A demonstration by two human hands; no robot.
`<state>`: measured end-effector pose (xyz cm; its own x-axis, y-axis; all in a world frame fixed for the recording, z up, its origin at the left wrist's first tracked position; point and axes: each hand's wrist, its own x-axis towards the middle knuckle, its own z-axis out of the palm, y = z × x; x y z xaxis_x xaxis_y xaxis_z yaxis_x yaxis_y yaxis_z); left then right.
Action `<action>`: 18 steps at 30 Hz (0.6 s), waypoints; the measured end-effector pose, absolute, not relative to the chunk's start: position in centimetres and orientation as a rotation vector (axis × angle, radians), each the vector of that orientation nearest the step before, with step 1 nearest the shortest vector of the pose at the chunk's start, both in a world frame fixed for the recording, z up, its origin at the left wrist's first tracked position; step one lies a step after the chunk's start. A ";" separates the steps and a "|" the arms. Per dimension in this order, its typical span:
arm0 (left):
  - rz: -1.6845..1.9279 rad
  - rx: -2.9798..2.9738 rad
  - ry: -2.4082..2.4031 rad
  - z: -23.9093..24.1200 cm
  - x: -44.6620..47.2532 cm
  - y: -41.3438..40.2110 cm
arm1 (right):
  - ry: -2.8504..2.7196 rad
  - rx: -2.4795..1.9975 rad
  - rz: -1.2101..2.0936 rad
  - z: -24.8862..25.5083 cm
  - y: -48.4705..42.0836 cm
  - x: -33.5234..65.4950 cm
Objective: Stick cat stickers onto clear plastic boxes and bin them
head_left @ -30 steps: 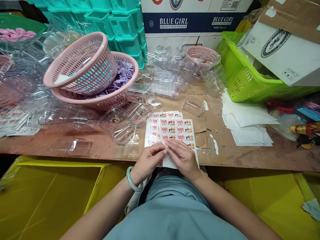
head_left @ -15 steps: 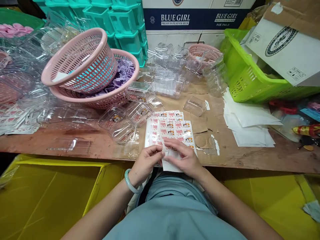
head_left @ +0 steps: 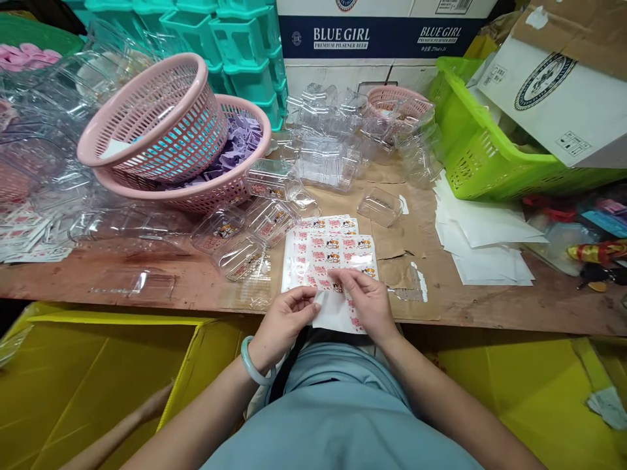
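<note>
A smooth, pale green bracelet (head_left: pixel 252 362) sits on the wrist of the left hand (head_left: pixel 287 320). Below the hands is a big, shiny yellow bin (head_left: pixel 98 378).

The left hand's fingers are pinched shut on the plain white near corner of a sticker sheet (head_left: pixel 337 254). The right hand (head_left: pixel 369 303) is just beside it. Its thumb and finger are pressed together on the same sheet. The sheet is flat and glossy, with rows of little cat pictures and pink writing too small to read. It lies at the near edge of a rough brown wooden table (head_left: pixel 490 307).

Left of the grip are small clear plastic boxes (head_left: pixel 242 258) with cat stickers on them. To the right lies a stack of white papers (head_left: pixel 484 248).

Farther left, a round pink basket (head_left: pixel 151 124) full of holes leans inside another basket holding purple pieces (head_left: pixel 240 147). Farther right is a bright green basket (head_left: pixel 470 156).

Beyond the grip is a heap of clear boxes (head_left: pixel 323 137). Behind it stands a cardboard box (head_left: pixel 372 39) that says "BLUE GIRL PREMIUM PILSENER BEER". Teal crates (head_left: pixel 240 46) are stacked beside it.
</note>
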<state>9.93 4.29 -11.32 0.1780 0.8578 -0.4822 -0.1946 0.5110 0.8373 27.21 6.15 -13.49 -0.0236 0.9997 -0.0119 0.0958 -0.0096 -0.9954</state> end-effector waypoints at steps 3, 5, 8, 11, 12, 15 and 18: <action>0.850 0.680 1.147 -11.2 9.9 4.1 | -1.453 -1.156 1.243 -13.4 6.3 27.5; 0.845 0.674 1.109 -11.0 9.9 4.0 | -1.670 -1.064 1.157 -13.7 6.2 27.5; 0.828 0.687 1.099 -11.0 9.7 4.1 | -1.801 -1.032 0.945 -14.2 5.9 27.5; 0.820 0.719 1.108 -10.9 9.7 4.1 | -1.800 -1.027 0.858 -14.3 5.7 27.2; 0.815 0.729 1.100 -10.9 9.7 4.2 | -1.780 -1.041 0.863 -14.2 5.7 27.0; 0.802 0.742 1.084 -10.9 9.8 4.2 | -1.604 -1.165 0.992 -14.0 5.8 26.6; 0.804 0.741 1.122 -11.2 9.7 4.0 | -1.215 -1.243 1.217 -14.2 6.8 26.8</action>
